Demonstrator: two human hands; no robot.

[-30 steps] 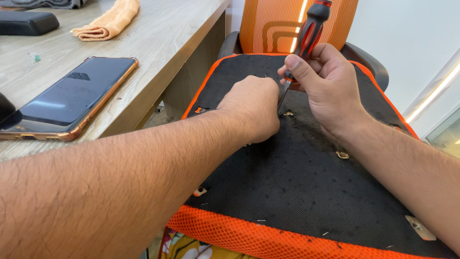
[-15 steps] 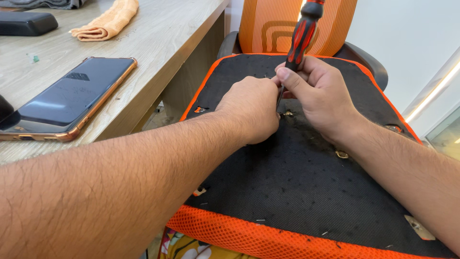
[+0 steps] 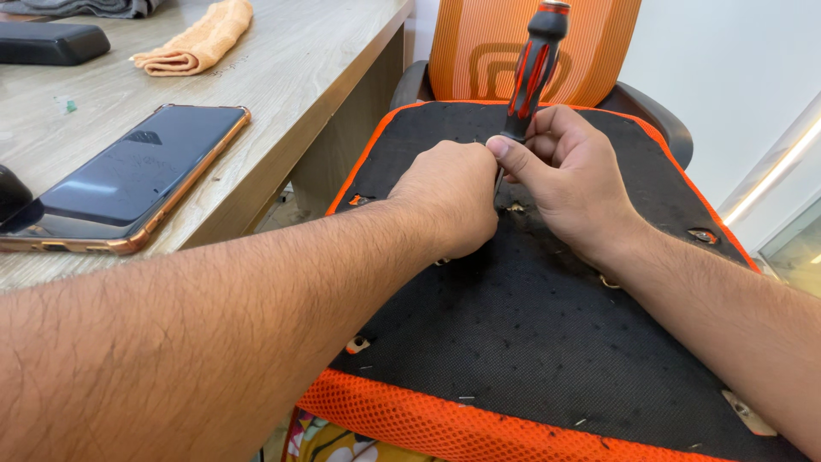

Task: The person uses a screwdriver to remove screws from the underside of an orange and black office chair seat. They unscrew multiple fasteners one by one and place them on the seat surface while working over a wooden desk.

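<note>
A black-and-red screwdriver point(image 3: 534, 64) stands nearly upright over the black underside of an orange chair seat point(image 3: 547, 342), its shaft gripped low by the right hand point(image 3: 569, 184) with fingers curled tight round it. The left hand point(image 3: 453, 201) is closed in a fist just beside the tip — hiding where the tip meets the seat; what it pinches cannot be told. Behind rises the orange mesh backrest point(image 3: 487, 47). To the left, a wooden desk point(image 3: 299, 77) carries a phone point(image 3: 128, 175), an orange cloth point(image 3: 201, 38) and a black case point(image 3: 47, 41)
</note>
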